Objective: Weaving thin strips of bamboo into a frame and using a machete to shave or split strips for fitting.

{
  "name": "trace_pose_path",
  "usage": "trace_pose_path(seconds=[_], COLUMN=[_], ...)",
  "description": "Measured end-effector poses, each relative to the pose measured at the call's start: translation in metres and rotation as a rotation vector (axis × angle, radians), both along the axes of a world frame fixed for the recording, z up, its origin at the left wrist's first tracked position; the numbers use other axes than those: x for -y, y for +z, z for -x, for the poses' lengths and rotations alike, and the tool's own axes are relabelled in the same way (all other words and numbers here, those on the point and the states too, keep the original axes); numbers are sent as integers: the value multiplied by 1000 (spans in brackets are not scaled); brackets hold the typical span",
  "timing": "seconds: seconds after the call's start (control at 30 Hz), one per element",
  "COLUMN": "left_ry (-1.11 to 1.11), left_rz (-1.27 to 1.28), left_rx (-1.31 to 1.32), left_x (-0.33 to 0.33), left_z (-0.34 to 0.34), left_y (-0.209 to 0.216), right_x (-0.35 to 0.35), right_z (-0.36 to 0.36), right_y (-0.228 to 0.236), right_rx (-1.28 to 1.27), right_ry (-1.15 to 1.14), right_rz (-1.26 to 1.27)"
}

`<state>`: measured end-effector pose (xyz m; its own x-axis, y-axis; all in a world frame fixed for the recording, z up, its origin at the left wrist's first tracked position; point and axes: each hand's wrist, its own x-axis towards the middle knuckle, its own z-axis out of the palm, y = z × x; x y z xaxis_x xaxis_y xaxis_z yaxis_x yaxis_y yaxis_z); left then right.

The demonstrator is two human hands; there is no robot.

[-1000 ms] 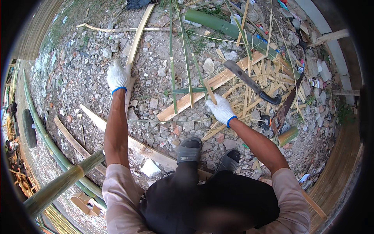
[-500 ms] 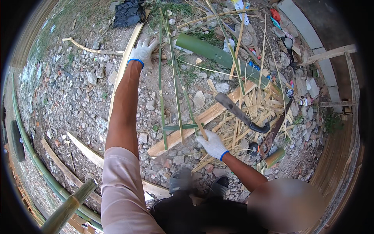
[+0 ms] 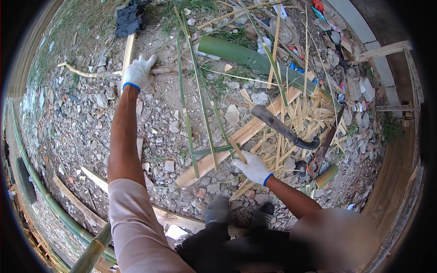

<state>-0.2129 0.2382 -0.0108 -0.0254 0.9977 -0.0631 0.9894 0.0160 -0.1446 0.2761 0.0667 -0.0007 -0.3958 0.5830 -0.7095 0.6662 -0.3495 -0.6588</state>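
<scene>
My left hand (image 3: pixel 139 73), in a white knit glove with a blue cuff, is stretched out at the upper left. Its fingers are apart, and it rests over a long pale split-bamboo strip (image 3: pixel 129 51) that runs on beneath my forearm. My right hand (image 3: pixel 253 168), gloved alike, is closed around a short tan strip of wood (image 3: pixel 238 152). A flat dark-green piece (image 3: pixel 211 149) lies against the front of that strip; whether they are joined I cannot tell. Several thin green bamboo strips (image 3: pixel 186 119) extend away from there, over a wide split-bamboo piece (image 3: pixel 248 132).
A hooked tool with a wooden handle (image 3: pixel 274 122) lies right of centre, over pale shavings (image 3: pixel 287 145). Beyond is a thick green bamboo pole (image 3: pixel 236 52). A crooked stick (image 3: pixel 93 73) and a crumpled black bag (image 3: pixel 130 19) lie at the upper left. Rubble covers the ground.
My left hand has moved left, and the long pale strip has shifted left with it, its far end now by the black bag. My right hand keeps its hold, nearly still.
</scene>
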Motion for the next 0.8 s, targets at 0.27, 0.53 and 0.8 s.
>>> trace_pose_path(seconds=[0.27,0.53,0.8], left_ry=[560,454,624], left_rz=[186,-208,-445], left_rx=[-462,420,1078], left_x=[69,139,208], left_z=[104,-20,-199], left_y=[-3,12,-18], right_x=[2,-2,-4], right_z=[5,-11,-15], right_y=[-3,-17,-46], right_rx=[-19,1,-59], right_ry=[20,62,120], right_rz=[-26,-74,-143])
